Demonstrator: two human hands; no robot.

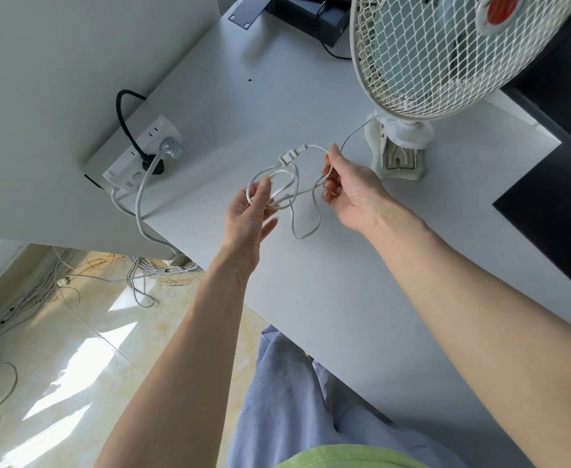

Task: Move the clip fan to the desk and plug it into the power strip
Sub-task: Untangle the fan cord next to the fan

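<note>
The white clip fan (426,55) stands upright on its clip base (399,153) at the right of the white desk (311,298). Its thin white cord (306,228) hangs in tangled loops between my hands above the desk. My left hand (250,214) grips the bundle of loops. My right hand (348,187) pinches the cord close to the fan, and the white plug (291,155) sticks out to the left of its fingers. The white power strip (142,153) lies at the desk's left edge with a black plug and a grey plug in it.
Black equipment (307,11) with a black cable sits at the back of the desk. A dark surface (554,204) borders the desk on the right. Several grey cables (41,292) lie on the tiled floor at the left.
</note>
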